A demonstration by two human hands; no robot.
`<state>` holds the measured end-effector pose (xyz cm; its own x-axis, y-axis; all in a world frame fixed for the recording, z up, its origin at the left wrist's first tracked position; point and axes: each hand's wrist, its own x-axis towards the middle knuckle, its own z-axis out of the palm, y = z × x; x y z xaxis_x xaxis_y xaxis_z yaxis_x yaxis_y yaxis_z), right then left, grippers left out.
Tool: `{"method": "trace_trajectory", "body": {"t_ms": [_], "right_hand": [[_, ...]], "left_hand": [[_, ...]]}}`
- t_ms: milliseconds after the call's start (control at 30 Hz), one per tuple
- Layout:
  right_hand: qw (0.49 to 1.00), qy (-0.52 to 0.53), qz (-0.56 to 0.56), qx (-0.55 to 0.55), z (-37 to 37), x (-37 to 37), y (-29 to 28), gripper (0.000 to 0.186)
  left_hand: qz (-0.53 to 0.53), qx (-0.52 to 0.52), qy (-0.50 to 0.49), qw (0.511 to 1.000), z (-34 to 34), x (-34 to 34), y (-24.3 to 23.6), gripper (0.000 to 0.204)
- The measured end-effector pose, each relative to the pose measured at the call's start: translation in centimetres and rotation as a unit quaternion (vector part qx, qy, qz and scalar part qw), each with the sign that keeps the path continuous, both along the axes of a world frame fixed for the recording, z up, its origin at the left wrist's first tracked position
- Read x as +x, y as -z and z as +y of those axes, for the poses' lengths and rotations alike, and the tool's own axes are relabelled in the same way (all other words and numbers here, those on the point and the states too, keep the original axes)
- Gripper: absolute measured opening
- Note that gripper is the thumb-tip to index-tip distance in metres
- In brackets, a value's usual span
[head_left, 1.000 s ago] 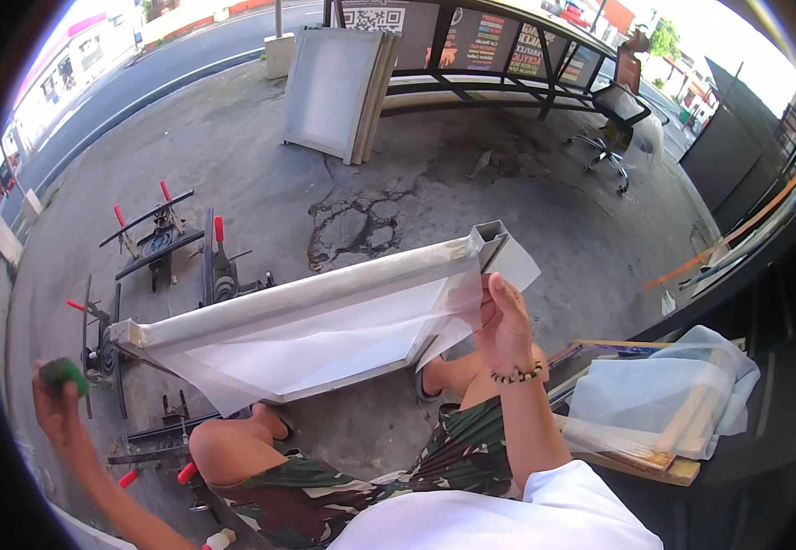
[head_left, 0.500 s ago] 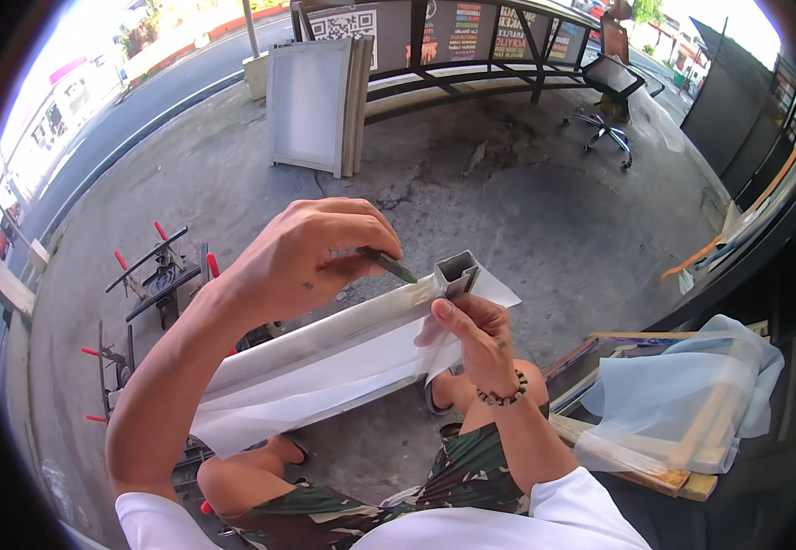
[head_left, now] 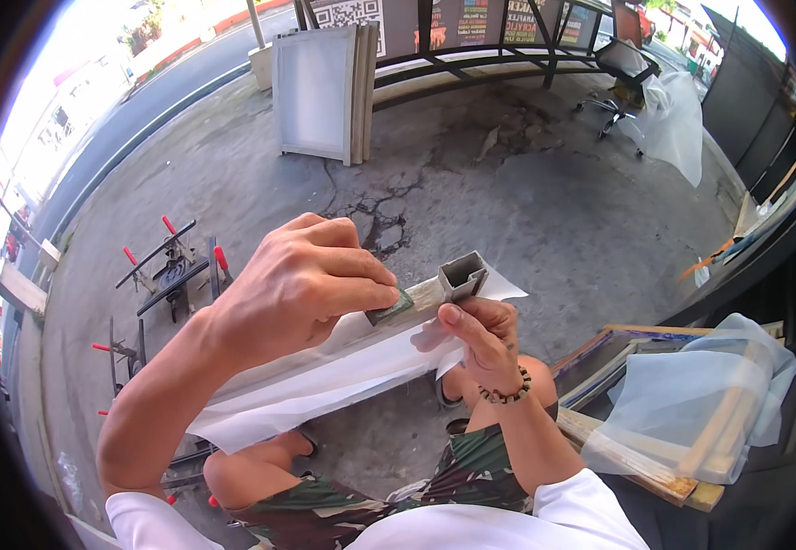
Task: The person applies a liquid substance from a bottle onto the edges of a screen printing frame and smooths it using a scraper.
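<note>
While the left hand (head_left: 311, 280) clenches a dark-green flat pad (head_left: 390, 310) against a grey hollow metal frame (head_left: 431, 301) beneath its fingers, the right hand (head_left: 487, 337) grasps near the open end; white sheer mesh (head_left: 311, 396) (draped, edge loose: seemingly unfinished) hangs below.

Near the centre there are one left hand (head_left: 315, 275), one right hand (head_left: 485, 344), one green pad (head_left: 391, 309) and one metal frame (head_left: 430, 298), with one bracelet (head_left: 508, 394) toward five o'clock. Pale sheets (head_left: 297, 403) number three, at seven, four and two o'clock. Between one and two is one chair (head_left: 627, 60); at eleven, at least two standing frames (head_left: 315, 96) (overlap hides the exact count); at four, at least two wooden frames (head_left: 673, 484); between nine and ten, at least three red handles (head_left: 222, 258).
</note>
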<state>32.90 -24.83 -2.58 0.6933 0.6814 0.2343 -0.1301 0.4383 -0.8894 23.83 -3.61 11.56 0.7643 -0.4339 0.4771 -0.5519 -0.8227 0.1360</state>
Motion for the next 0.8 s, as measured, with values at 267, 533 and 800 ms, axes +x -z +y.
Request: {"method": "trace_trajectory", "body": {"t_ms": [267,533,800], "right_hand": [[1.000,-0.007,0.002,0.013,0.4,-0.6,-0.2,0.025],[1.000,0.003,-0.006,0.028,0.8,-0.1,0.6,0.024],[0.999,0.006,-0.008,0.035,0.2,-0.2,1.0,0.025]], "left_hand": [[-0.001,-0.055,0.041,0.998,-0.8,2.3,-0.1,0.027],[0.042,-0.049,-0.009,0.998,-0.4,0.8,-1.6,0.027],[0.091,-0.034,-0.013,0.995,1.2,-2.8,-1.5,0.028]]}}
